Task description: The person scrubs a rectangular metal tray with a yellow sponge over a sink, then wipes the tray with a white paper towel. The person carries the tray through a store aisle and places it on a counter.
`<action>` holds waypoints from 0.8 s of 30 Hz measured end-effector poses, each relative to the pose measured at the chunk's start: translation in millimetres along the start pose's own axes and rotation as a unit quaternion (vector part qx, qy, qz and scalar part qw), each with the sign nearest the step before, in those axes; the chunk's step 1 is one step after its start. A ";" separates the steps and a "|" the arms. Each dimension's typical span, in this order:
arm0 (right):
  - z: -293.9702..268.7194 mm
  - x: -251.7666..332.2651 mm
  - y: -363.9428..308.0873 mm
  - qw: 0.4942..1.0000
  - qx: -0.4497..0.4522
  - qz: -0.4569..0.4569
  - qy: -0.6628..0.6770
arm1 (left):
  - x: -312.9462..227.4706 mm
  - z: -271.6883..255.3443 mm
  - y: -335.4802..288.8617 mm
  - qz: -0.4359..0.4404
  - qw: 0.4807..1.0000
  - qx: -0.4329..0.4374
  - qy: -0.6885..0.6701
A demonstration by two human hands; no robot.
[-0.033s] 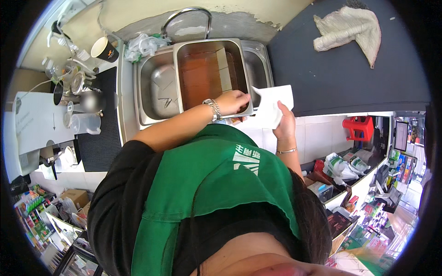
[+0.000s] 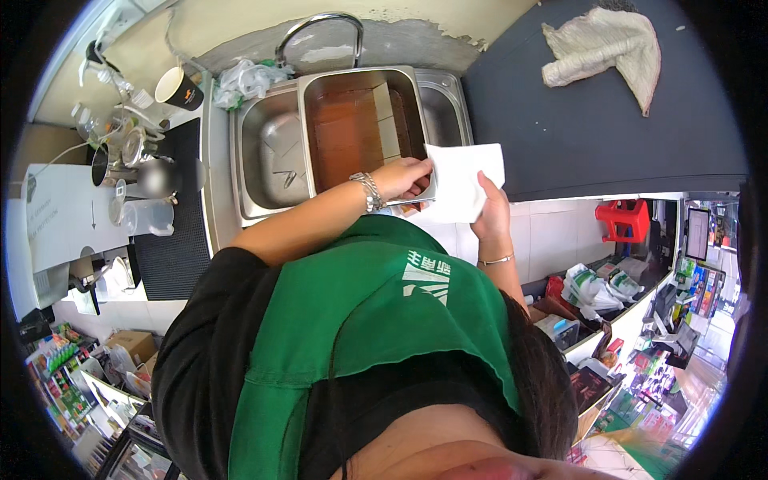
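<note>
A square white paper sheet (image 2: 458,182) is stretched between my hands over the sink's near right edge. I cannot tell whether it is one layer or folded. My left hand (image 2: 402,178) is closed at the sheet's left edge, with its lower fingers partly hidden. My right hand (image 2: 494,210) grips the right side, thumb on top and fingers behind. Beneath my left hand, a deep rectangular steel pan (image 2: 309,132) rests across the double sink (image 2: 248,160). Its inside looks reddish-brown with a pale tiled strip, perhaps a reflection.
A curved tap (image 2: 359,48) rises behind the pan, with a crumpled plastic bag (image 2: 248,80) to its left. A paper cup (image 2: 178,90) and clear plastic containers (image 2: 150,216) stand left. On the dark counter at right lies a pale cloth (image 2: 604,52); a red stool (image 2: 622,222) is below.
The sheet has tilted to face up flatter, and its curled left corner has straightened against my left fingers. My hands have barely shifted.
</note>
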State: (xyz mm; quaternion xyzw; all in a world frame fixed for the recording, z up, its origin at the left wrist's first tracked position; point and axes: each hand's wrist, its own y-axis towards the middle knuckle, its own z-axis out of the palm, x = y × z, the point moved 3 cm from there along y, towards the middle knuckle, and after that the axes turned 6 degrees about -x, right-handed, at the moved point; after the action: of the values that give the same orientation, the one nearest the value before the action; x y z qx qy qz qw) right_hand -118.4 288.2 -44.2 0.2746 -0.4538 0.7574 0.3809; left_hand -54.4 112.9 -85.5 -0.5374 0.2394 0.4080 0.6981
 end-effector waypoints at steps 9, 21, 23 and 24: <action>-19.5 24.8 47.9 0.993 -0.072 -0.080 -0.057 | 16.1 -18.2 53.6 0.076 0.808 -0.167 0.560; -29.2 32.6 78.0 0.999 -0.049 -0.012 -0.019 | 7.2 -50.2 83.4 -0.066 0.812 -0.293 0.501; -23.2 33.4 79.9 0.999 -0.044 0.008 -0.019 | 3.1 -48.8 80.0 -0.078 0.810 -0.292 0.502; -19.7 34.1 81.8 0.999 -0.041 0.017 -0.020 | 5.3 -51.4 79.8 -0.067 0.809 -0.287 0.508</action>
State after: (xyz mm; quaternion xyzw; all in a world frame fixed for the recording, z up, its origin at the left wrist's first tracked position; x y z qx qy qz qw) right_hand -206.4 292.7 -66.0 0.2663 -0.4962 0.7390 0.3698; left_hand -112.1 73.2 -149.7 -0.8588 0.3955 0.0792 0.3159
